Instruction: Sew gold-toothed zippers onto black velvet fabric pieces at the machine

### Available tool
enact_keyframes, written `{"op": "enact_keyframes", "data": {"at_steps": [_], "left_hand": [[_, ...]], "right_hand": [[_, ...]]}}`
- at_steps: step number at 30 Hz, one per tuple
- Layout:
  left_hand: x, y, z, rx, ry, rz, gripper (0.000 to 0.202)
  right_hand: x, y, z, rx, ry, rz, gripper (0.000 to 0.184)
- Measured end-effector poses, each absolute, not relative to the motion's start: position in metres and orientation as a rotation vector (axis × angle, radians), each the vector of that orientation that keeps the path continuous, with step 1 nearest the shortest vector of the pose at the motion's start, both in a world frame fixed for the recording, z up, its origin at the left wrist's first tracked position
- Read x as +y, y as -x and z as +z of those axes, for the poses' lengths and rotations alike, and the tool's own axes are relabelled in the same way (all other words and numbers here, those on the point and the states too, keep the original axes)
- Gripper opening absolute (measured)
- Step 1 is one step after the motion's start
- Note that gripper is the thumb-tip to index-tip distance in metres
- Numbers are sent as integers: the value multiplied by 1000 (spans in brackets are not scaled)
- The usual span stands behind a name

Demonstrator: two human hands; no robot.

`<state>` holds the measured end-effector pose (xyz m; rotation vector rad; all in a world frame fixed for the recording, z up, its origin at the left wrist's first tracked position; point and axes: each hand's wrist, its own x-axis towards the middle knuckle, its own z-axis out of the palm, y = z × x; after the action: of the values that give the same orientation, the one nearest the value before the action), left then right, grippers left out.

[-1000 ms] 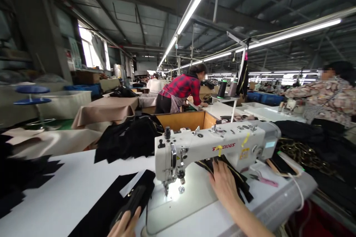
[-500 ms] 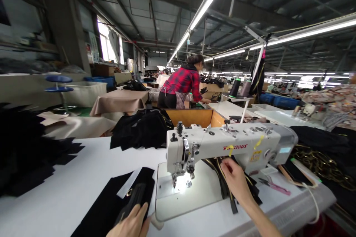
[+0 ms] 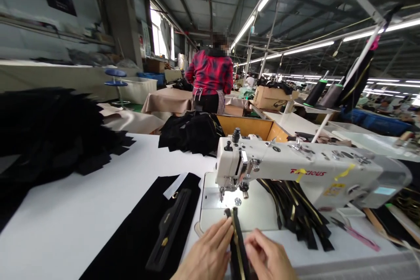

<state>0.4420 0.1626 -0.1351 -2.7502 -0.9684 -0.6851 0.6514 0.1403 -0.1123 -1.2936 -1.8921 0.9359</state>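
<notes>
Pinching one black zipper strip (image 3: 238, 245) with gold-coloured edges, the left hand (image 3: 206, 251) is closed on it just in front of the bed of one white sewing machine (image 3: 295, 170). The strip stands nearly upright, its lower end cut off by the bottom of the view. The right hand (image 3: 265, 253) lies curled against the strip's other side, though it is hard to tell whether it grips. Under the machine's arm sits a bundle of black zippers (image 3: 297, 210), too tangled to count. To the left, one black fabric panel (image 3: 131, 236) lies on the white table (image 3: 98, 175), with one zipper (image 3: 169, 227) set into it. Farther left is a heap of black cut pieces (image 3: 49, 131), their number hidden. One pair of pink-handled snips (image 3: 356, 234) lies right of the bundle. Two thread cones (image 3: 323, 93) stand beyond the machine, and one co-worker (image 3: 210, 72) in a red plaid shirt stands farther off, facing away.
</notes>
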Motion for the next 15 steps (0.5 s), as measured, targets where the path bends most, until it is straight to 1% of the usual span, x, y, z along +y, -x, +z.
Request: {"op": "enact_keyframes", "data": {"at_steps": [1, 2, 4, 7, 11, 15], "left_hand": [[161, -441, -132, -988, 2782, -686, 63], [159, -441, -129, -1001, 2810, -685, 65], [157, -440, -124, -1016, 2849, -650, 70], [156, -439, -121, -1018, 2846, -574, 72], [158, -440, -124, -1032, 2754, -569, 74], [161, -440, -130, -993, 2693, -607, 67]], "right_hand": [[148, -652, -103, -1978, 1218, 747, 25], [157, -651, -96, -2058, 1149, 631, 26], [174, -649, -88, -2208, 1032, 520, 33], [192, -644, -89, -2320, 938, 432, 33], [197, -640, -97, -2344, 965, 322, 33], [193, -637, -99, -2343, 1060, 248, 33]]}}
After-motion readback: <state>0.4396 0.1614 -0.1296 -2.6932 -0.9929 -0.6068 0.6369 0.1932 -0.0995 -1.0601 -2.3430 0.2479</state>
